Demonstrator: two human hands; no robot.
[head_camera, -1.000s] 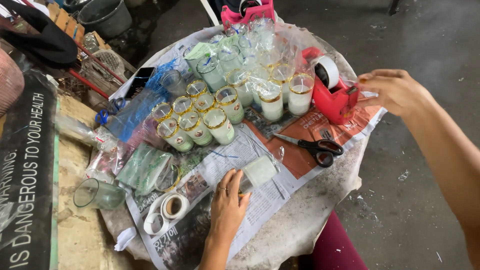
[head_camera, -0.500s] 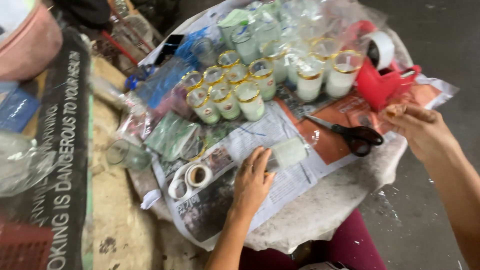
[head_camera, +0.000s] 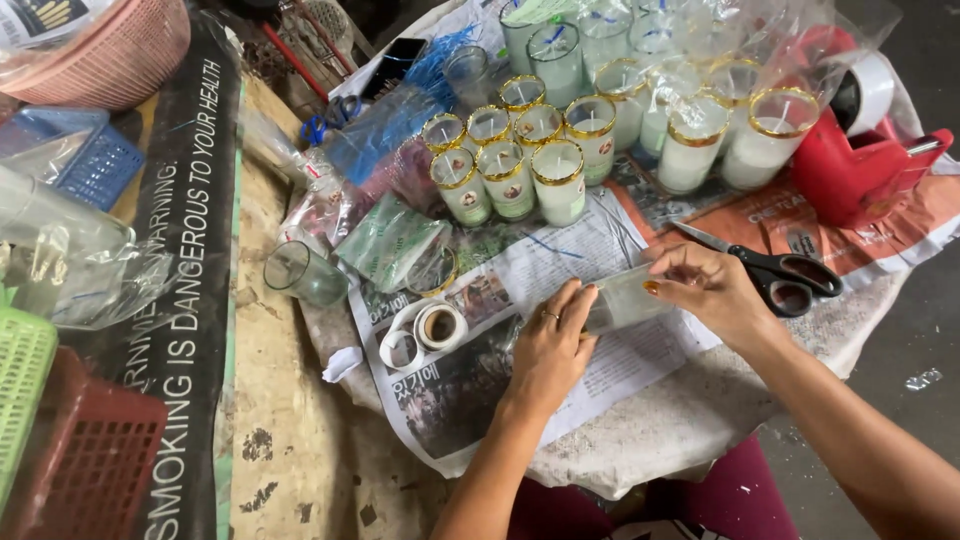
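Observation:
A white candle glass (head_camera: 628, 297) lies on its side on the newspaper (head_camera: 470, 380), held at both ends. My left hand (head_camera: 553, 345) grips its left end and my right hand (head_camera: 712, 290) holds its right end. Black-handled scissors (head_camera: 780, 270) lie just right of my right hand. Behind them stand several gold-rimmed candle glasses (head_camera: 560, 180) with small labels, and taller white-filled ones (head_camera: 765, 140) under clear plastic.
A red tape dispenser (head_camera: 860, 160) sits at the far right. Two tape rolls (head_camera: 425, 330) lie left of my left hand. An empty glass (head_camera: 300, 272) and a green packet (head_camera: 390, 240) lie further left, beside a black banner (head_camera: 185, 290), pink basket (head_camera: 110, 50) and red crate (head_camera: 80, 450).
My right hand came in from the right, near the tape dispenser, and took hold of the candle glass. The view swung left and closer. My left hand stayed on the glass.

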